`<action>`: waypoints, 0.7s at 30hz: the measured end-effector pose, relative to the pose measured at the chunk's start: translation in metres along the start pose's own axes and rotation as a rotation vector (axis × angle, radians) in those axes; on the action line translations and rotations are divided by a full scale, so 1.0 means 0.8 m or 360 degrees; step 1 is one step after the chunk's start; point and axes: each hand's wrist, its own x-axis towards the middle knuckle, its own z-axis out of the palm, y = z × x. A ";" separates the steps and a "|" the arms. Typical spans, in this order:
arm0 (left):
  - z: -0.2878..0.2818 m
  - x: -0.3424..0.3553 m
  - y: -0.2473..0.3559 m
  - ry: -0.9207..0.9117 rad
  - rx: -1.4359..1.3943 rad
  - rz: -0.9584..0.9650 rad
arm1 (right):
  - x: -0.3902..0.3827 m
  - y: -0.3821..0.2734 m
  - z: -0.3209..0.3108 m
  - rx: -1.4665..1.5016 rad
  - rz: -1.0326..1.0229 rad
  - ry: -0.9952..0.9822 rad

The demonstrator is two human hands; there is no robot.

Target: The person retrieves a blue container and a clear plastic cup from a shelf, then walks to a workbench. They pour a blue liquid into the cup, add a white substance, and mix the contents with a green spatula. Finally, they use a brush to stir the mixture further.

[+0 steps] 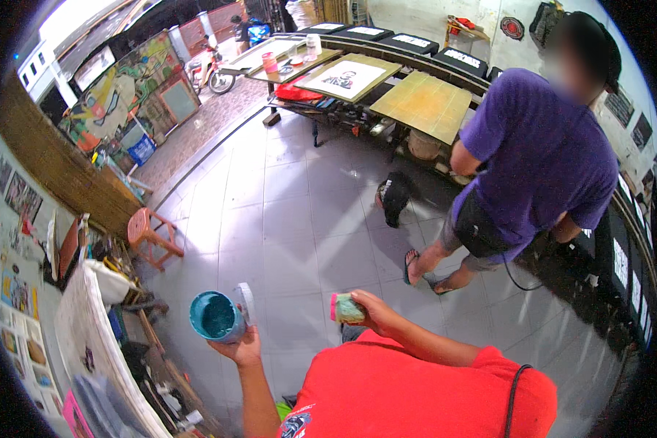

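Observation:
My left hand (237, 347) holds a teal tub (211, 315) of dark teal contents from beneath, with a white lid (244, 301) upright at the tub's right side, apparently in the same grip. Off to the right, my right hand (372, 312) is wrapped round a pale green sponge-like block (349, 310) with a pink edge, held out in front of my red shirt. The two hands are apart, above the grey tiled floor.
A co-worker (533, 168) in purple stands right ahead beside a curved row of printing boards (420, 102), some with black garments. An orange stool (146, 223) stands left, near a cluttered white-edged bench (87, 306). A dark object (394, 197) lies on the floor (277, 219).

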 end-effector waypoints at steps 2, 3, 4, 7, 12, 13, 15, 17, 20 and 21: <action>0.014 0.054 -0.025 0.0045 0.0009 0.0004 | 0.047 -0.015 -0.005 0.0023 -0.0003 0.0113; 0.021 0.081 -0.034 0.0064 0.0005 -0.0031 | 0.072 -0.028 -0.004 0.0064 -0.0021 0.0181; 0.018 0.111 -0.041 0.0108 -0.0021 -0.0051 | 0.099 -0.043 -0.005 0.0103 -0.0036 0.0247; 0.006 0.204 -0.058 0.0247 -0.0171 -0.0046 | 0.210 -0.091 -0.023 0.0043 0.0007 0.0314; 0.011 0.320 -0.052 0.0357 -0.0111 -0.0025 | 0.354 -0.221 0.020 -0.0038 -0.0130 0.0294; 0.008 0.347 -0.050 0.0387 -0.0077 -0.0020 | 0.379 -0.246 0.032 -0.0004 -0.0172 0.0313; 0.015 0.397 -0.051 0.0448 -0.0019 -0.0003 | 0.425 -0.294 0.055 0.0036 -0.0268 0.0336; 0.022 0.458 -0.059 0.0424 -0.0095 -0.0049 | 0.473 -0.321 0.059 0.0079 -0.0287 0.0365; 0.020 0.567 -0.076 0.0279 -0.0132 -0.0180 | 0.543 -0.351 0.054 0.0227 -0.0320 0.0450; 0.011 0.608 -0.081 0.0226 -0.0127 -0.0244 | 0.564 -0.354 0.048 0.0288 -0.0322 0.0492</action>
